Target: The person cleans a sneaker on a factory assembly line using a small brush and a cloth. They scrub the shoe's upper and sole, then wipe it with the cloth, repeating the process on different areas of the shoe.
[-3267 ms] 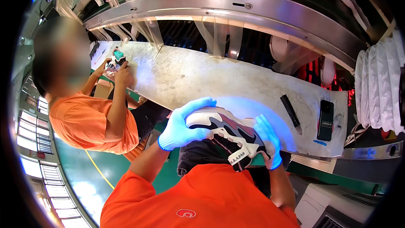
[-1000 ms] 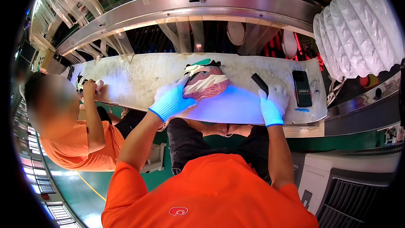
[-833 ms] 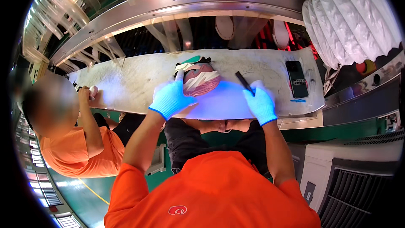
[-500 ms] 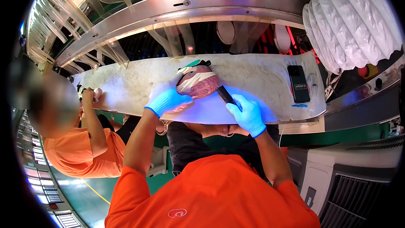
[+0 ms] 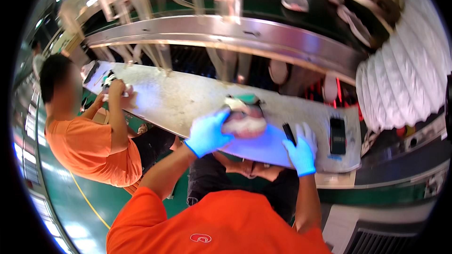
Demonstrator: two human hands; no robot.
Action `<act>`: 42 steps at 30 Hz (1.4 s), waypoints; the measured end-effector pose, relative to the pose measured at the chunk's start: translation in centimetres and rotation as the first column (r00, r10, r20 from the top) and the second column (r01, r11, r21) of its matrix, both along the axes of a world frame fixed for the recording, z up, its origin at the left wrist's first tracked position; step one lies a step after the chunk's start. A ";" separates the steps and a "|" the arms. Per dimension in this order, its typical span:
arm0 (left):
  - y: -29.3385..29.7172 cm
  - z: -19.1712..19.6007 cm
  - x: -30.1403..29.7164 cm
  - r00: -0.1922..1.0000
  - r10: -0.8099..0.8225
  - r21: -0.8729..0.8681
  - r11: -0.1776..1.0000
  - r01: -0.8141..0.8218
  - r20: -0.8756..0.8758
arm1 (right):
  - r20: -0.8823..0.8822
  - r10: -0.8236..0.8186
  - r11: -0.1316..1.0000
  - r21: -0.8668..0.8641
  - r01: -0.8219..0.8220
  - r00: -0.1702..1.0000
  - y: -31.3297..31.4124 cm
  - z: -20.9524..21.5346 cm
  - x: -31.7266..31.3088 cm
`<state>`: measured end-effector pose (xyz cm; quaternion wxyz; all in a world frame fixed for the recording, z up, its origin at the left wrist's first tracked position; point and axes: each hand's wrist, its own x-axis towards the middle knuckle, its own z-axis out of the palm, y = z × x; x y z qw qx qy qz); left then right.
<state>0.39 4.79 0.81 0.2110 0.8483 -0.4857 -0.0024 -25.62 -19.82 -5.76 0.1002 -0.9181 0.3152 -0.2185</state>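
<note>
A shoe (image 5: 245, 124) in pink, white and green, blurred by motion, is over the workbench in front of me. My left hand (image 5: 209, 134), in a light work glove with a blue cuff, grips the shoe's left side. To its right my right hand (image 5: 302, 149), gloved the same way, holds a short black bar-shaped tool (image 5: 289, 133) between thumb and fingers. The tool sticks up toward the shoe but is apart from it; I cannot make out its exact kind. Blue-violet light falls on both gloves and the bench between them.
On the workbench (image 5: 183, 89), a black phone (image 5: 337, 136) lies at the right. A co-worker (image 5: 94, 146) in orange sits at the left, hands on another shoe. Behind runs a metal rail (image 5: 197, 29) with clear hanging strips; a white ribbed duct (image 5: 400, 75) stands at right.
My view has swung, shifting the whole scene. My right hand has drawn the black tool away from the shoe, widening the gap. My left hand still grips the shoe, which appears turned.
</note>
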 end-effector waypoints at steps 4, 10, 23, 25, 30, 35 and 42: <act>3.5 -0.4 -1.3 0.939 -0.228 -0.188 0.942 0.280 0.257 | 0.584 -0.141 0.489 0.743 -0.456 0.800 4.2 -2.3 2.6; 4.9 -1.0 1.1 0.926 -0.271 -0.323 0.879 0.349 0.263 | 0.563 -0.391 -0.232 0.706 -0.669 0.728 9.4 -1.4 7.9; 3.7 -8.4 5.0 0.972 0.234 -0.168 0.958 -0.234 -0.020 | 0.950 0.271 0.952 -0.240 -0.191 0.155 -6.8 38.1 21.4; 3.1 -8.4 4.9 0.978 0.210 -0.186 0.961 -0.206 -0.001 | 0.865 0.301 0.923 -0.370 0.105 0.402 -11.6 45.5 25.1; 2.1 -8.1 4.7 0.986 0.165 -0.213 0.963 -0.164 -0.012 | 0.660 0.109 0.882 -0.409 0.234 0.743 -20.7 47.1 32.7; 2.6 -9.4 5.5 0.974 0.227 -0.240 0.945 -0.221 0.000 | 0.587 0.601 0.592 -0.783 0.192 0.543 -16.1 40.2 36.6; -3.5 -9.1 14.8 0.845 0.388 -0.170 0.865 -0.472 -0.368 | 0.102 0.487 0.791 -0.473 -0.388 0.868 -10.4 28.3 42.8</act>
